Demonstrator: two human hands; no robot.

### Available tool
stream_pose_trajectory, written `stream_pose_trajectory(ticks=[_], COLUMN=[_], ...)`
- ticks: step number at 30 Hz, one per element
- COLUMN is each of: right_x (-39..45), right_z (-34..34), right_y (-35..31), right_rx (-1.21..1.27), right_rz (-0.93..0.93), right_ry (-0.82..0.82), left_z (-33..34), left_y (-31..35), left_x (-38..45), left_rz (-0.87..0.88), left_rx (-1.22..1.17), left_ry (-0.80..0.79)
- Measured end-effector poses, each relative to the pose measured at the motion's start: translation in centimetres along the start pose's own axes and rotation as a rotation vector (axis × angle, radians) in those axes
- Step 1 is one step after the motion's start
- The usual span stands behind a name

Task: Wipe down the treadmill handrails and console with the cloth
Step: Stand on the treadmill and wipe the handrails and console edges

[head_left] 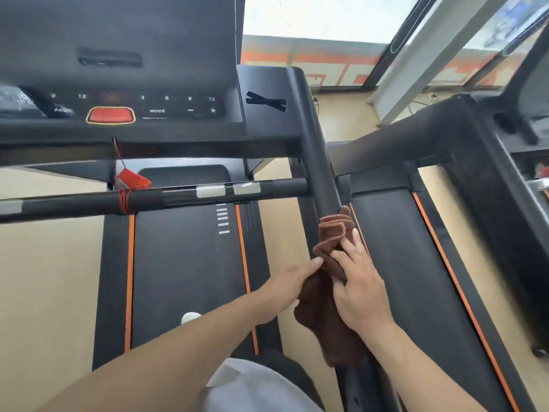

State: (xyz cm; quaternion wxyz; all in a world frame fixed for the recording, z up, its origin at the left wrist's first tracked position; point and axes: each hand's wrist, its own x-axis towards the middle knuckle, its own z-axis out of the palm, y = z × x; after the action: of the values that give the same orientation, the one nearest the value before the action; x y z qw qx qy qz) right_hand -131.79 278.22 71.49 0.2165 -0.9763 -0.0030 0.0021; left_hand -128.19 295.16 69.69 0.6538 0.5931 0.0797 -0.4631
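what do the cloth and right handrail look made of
The cloth looks like soft matte brown fabric, maybe microfibre: it bunches in folds with stitched edges. The handrail is smooth black with a dull sheen, perhaps plastic or coated metal.

A brown cloth (332, 319) is bunched over the right handrail (319, 162). The left hand (285, 289) presses it from the handrail's left side with straight fingers, and the right hand (361, 292) lies on it from the right. A crossbar (148, 197) meets the handrail just beyond the cloth. The console (118, 111) sits left of its far end.
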Motion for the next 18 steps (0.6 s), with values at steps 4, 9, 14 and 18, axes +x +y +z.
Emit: stream_pose_trajectory(ticks=[4,9,14,18], right_x=[5.2,11.0,16.5,20.2], right_z=[-0.1,0.1,0.2,1.3], right_y=[-0.6,-1.5,-3.1,-6.8], right_rx=[0.146,0.134,-0.055,-0.206], right_rz=[0.029,-0.152,-0.356,-0.437], right_ry=[0.116,0.060,-0.023,-0.118], left_z=[-3.0,-6.2,-10.7,-15.0], left_y=[4.0,4.7,4.4,3.7], left_x=[0.7,2.2,3.2,2.6], left_rz=[0.072,0.109,0.044,0.017], left_rx=[0.040,-0.021,-0.238,-0.369], left_ry=[-0.029,0.026,0.162,0.313])
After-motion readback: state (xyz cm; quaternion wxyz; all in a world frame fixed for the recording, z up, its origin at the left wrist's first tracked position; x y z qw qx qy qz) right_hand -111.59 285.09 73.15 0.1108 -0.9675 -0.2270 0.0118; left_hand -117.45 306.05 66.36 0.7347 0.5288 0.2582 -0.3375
